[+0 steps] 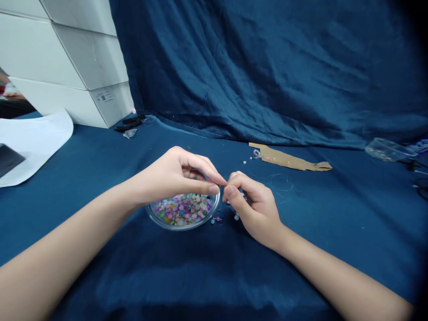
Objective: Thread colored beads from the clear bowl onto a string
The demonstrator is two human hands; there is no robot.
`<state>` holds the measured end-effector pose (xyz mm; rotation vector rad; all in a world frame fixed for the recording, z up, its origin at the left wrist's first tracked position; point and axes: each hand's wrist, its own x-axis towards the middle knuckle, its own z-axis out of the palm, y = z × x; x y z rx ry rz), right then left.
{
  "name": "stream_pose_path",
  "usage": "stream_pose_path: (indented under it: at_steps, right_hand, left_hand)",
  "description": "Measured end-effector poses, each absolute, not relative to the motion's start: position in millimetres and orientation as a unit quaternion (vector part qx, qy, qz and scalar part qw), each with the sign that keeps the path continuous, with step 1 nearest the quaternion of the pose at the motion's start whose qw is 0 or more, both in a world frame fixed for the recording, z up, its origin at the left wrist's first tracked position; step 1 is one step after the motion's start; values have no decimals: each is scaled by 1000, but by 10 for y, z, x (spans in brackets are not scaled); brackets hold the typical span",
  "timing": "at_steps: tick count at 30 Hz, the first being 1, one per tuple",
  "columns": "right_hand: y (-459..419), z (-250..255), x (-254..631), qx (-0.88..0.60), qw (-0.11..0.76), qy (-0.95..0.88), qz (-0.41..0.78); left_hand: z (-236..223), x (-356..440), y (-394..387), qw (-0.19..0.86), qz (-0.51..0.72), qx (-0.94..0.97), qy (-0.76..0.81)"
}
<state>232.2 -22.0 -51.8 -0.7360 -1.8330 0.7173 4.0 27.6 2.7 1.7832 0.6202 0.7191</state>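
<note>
My left hand [187, 174] reaches over a clear round dish [180, 228], its thumb and forefinger closed in a pinch. The dish holds many small pastel beads [187, 209], in pink, purple, white and green. Just right of its rim, my right hand [254, 200] is also closed, thumb against forefinger, its fingertips meeting those of the left. What lies between the fingertips is too small to make out. Pale beads [236, 217] show by the right hand's fingers; whether they hang on a thread is hidden. Several loose beads [216, 220] lie beside the dish.
Behind the hands, a torn cardboard strip [290, 159] lies with small beads [256, 154] at its left end. Thin clear thread [282, 182] curls on the blue cloth [334, 232]. White boxes [76, 58] stand back left, near white paper [43, 142]. A clear plastic container [386, 149] sits far right.
</note>
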Motion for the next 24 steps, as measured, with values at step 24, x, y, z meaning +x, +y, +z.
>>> stream_pose_path:
  at_steps: [24]
  right_hand:
    - [-227, -513, 2305, -290, 520, -758, 267]
  left_hand:
    - [48, 55, 257, 610, 306, 678, 275]
